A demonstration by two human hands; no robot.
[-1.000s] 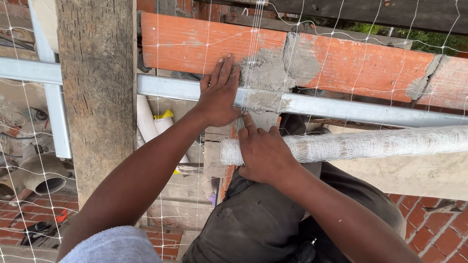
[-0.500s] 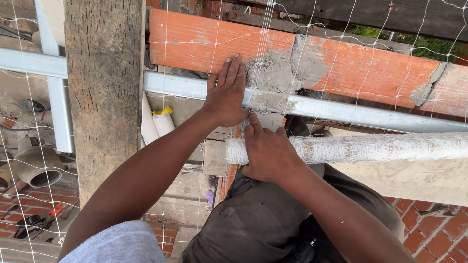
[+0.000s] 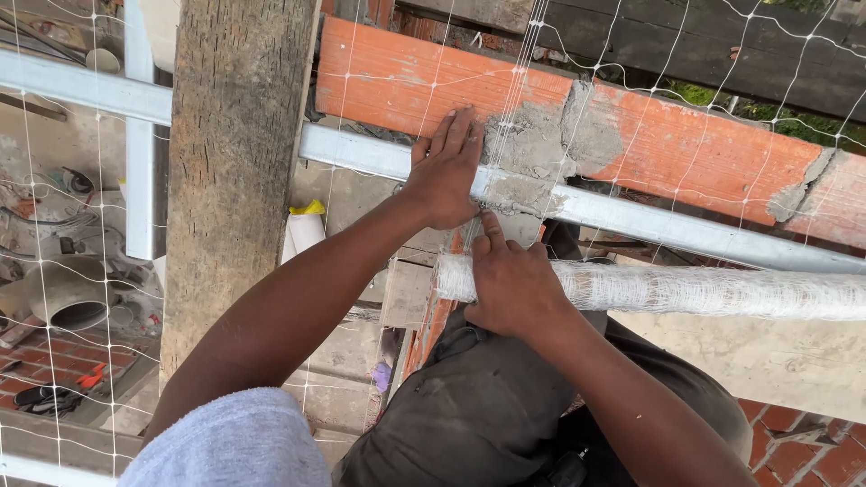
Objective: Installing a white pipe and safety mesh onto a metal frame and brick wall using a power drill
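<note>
Our left hand lies flat, fingers spread and extended, pressing against the grey metal rail where a patch of dried mortar covers the orange brick; it grips nothing. Our right hand rests curled on the near end of the roll of white netting, the forefinger stretched up toward the rail and the left palm. Whether its other fingers close round the roll or only rest on it, we cannot tell.

To do this well, in our judgement, we keep the left palm firm so the mesh strands stay taut against the rail, and we guide with the right forefinger in small moves, so that the netting does not slip or bunch.

The roll lies across our lap, running off to the right, just below the rail. A weathered wooden post stands to the left. Beyond it, lower down, a white tube with a yellow cap stands upright, and a grey pipe elbow lies on the ground. We see no readable label or sign anywhere.
</note>
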